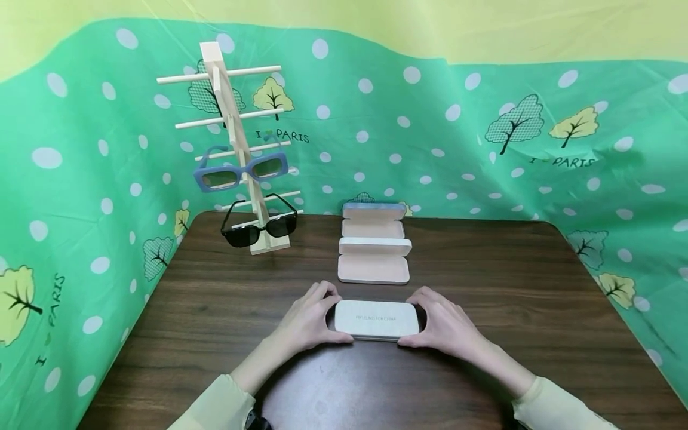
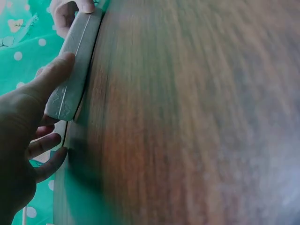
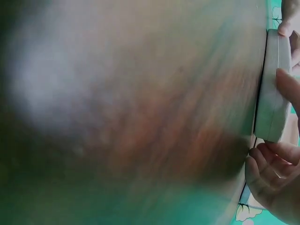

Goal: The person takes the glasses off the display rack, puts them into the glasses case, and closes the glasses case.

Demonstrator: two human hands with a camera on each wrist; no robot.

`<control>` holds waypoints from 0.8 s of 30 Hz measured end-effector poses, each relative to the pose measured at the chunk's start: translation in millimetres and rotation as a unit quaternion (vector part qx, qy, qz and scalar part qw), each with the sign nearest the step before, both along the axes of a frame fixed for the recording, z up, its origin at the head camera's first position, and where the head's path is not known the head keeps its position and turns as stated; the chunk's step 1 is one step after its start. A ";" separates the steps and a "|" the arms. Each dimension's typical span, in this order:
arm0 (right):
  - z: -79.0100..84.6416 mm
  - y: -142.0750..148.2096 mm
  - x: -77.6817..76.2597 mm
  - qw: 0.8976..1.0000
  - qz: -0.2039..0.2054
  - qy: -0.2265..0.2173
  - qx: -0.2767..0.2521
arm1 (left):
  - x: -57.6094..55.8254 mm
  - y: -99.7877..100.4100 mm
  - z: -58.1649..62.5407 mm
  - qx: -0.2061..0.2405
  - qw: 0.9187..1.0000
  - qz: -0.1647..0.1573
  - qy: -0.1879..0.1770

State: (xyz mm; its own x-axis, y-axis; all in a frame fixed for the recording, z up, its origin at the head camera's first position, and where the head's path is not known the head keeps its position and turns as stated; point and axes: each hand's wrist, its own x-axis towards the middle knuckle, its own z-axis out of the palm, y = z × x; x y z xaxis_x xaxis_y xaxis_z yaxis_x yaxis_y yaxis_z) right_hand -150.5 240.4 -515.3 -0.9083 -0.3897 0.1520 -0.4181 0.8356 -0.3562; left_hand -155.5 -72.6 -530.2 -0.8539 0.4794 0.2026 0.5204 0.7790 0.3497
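A closed white glasses case (image 1: 376, 322) with faint lettering on its lid lies flat on the table, long side toward me. My left hand (image 1: 307, 319) grips its left end, thumb at the near edge and fingers round the far corner. The right hand (image 1: 448, 325) holds the opposite end the same way. In the left wrist view, the left thumb presses the front side of the case (image 2: 77, 70), across its seam line. The right wrist view has the right thumb on the near side of the case (image 3: 273, 93), with fingers curled by its end.
Straight behind are two opened glasses cases, a white one (image 1: 373, 270) and a blue-lidded one (image 1: 372, 229). At the back left rises a wooden display stand (image 1: 231, 113) bearing blue sunglasses (image 1: 242, 170) and black sunglasses (image 1: 260, 229). Green dotted cloth (image 1: 457, 137) hangs around the dark wooden table (image 1: 510, 269).
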 end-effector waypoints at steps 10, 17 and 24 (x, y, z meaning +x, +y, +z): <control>0.1 -0.8 2.1 1.000 -0.002 0.002 0.014 | 1.3 4.6 4.3 -0.035 0.998 -0.014 0.045; 1.5 10.0 1.7 1.000 -0.015 -0.010 0.011 | -1.6 16.7 6.3 -0.055 0.996 -0.024 0.058; 2.1 23.7 -0.1 0.999 -0.027 -0.015 0.014 | -4.9 31.4 6.2 -0.070 0.995 -0.025 0.071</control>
State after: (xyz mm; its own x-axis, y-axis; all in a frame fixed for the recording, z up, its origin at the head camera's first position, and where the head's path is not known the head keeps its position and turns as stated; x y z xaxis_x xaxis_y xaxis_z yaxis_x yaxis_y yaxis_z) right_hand -150.6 264.1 -513.2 -0.9317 -0.3445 0.1149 -0.3627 0.8661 -0.3439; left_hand -160.4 -41.2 -524.0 -0.7956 0.5531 0.2473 0.5965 0.7864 0.1604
